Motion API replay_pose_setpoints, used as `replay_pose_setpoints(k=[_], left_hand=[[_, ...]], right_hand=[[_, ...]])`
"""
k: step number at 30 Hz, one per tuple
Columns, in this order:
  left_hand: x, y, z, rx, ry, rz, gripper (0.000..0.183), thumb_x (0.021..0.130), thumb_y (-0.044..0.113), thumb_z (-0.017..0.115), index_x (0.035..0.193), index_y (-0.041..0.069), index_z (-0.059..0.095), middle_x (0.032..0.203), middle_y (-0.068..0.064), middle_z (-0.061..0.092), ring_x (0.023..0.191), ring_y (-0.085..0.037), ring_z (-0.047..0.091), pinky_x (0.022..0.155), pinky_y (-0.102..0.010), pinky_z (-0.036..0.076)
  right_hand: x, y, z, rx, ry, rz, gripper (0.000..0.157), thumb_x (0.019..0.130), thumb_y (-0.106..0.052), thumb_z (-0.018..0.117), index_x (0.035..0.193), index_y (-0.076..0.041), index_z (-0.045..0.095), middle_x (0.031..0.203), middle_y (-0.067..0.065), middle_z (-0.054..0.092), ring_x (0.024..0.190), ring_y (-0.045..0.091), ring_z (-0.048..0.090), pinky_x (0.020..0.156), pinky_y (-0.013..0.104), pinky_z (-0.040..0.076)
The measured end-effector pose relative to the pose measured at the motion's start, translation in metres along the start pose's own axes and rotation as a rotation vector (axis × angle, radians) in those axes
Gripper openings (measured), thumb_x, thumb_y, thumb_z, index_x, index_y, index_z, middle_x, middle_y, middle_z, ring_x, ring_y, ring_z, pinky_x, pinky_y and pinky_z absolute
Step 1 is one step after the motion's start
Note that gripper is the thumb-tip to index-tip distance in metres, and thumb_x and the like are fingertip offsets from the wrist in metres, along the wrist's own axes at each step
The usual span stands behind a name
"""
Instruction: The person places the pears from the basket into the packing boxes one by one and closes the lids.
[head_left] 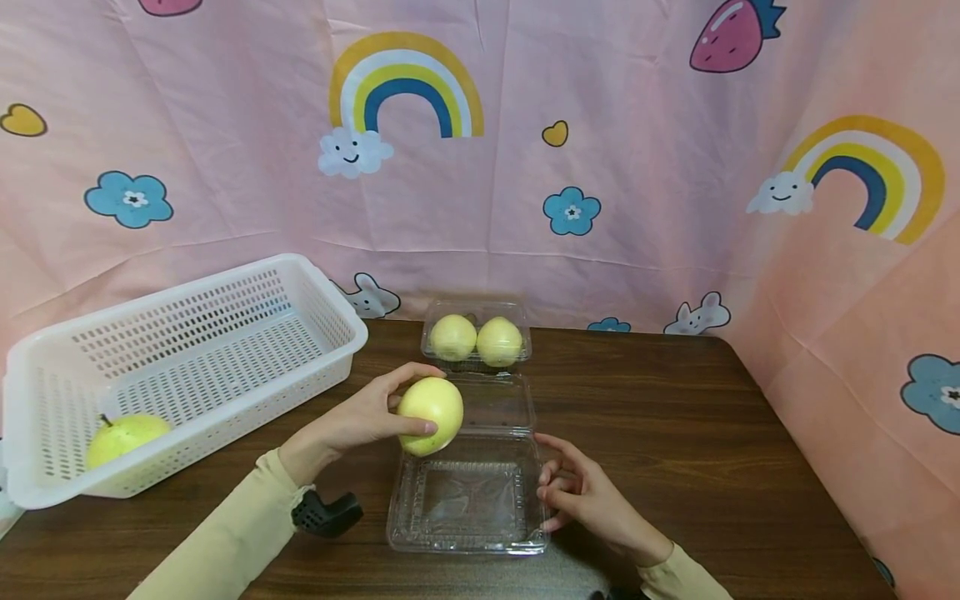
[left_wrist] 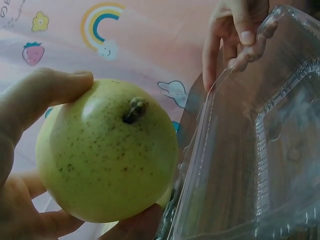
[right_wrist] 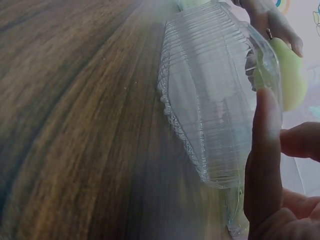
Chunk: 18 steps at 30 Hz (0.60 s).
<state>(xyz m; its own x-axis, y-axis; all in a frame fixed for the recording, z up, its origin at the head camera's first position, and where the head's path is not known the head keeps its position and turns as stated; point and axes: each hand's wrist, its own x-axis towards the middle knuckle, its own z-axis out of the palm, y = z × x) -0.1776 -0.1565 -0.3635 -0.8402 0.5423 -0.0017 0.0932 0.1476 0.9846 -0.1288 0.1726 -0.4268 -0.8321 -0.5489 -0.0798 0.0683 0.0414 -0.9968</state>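
Observation:
My left hand [head_left: 367, 408] holds a round yellow-green pear [head_left: 431, 415] between thumb and fingers. The pear is above the left rim of an open clear plastic clamshell box [head_left: 468, 533]. Its short dark stem and brown specks show in the left wrist view. At the box's right side, my right hand [head_left: 588, 500] grips the rim, with the thumb near the top edge and a finger along the outer wall [right_wrist: 220, 125]. The box's lid [head_left: 495, 400] lies folded back, away from me. No fruit shows inside the box.
Behind the lid, a closed clear box [head_left: 475, 310] holds pale yellow pears [head_left: 499, 342]. A white perforated basket [head_left: 225, 417] stands at the left with one pear [head_left: 127, 437] inside. A patterned pink cloth [head_left: 645, 167] hangs behind the dark wooden table [head_left: 675, 417].

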Motion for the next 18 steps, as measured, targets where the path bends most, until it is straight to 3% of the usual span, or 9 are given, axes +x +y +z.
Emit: replay_pose_setpoints(k=[18], left_hand=[[0.005,0.001,0.02,-0.019,-0.041,-0.024,0.061,0.083,0.013,0.078,0.134,0.01,0.045,0.133,-0.019,0.04,0.105,-0.033,0.059,0.078,-0.043,0.052]], right_hand=[[0.0,-0.002,0.002,-0.021,0.015,0.002,0.068,0.091,0.005,0.059,0.149,-0.004,0.027,0.099,0.014,0.044,0.08,0.015,0.057,0.062,0.043,0.057]])
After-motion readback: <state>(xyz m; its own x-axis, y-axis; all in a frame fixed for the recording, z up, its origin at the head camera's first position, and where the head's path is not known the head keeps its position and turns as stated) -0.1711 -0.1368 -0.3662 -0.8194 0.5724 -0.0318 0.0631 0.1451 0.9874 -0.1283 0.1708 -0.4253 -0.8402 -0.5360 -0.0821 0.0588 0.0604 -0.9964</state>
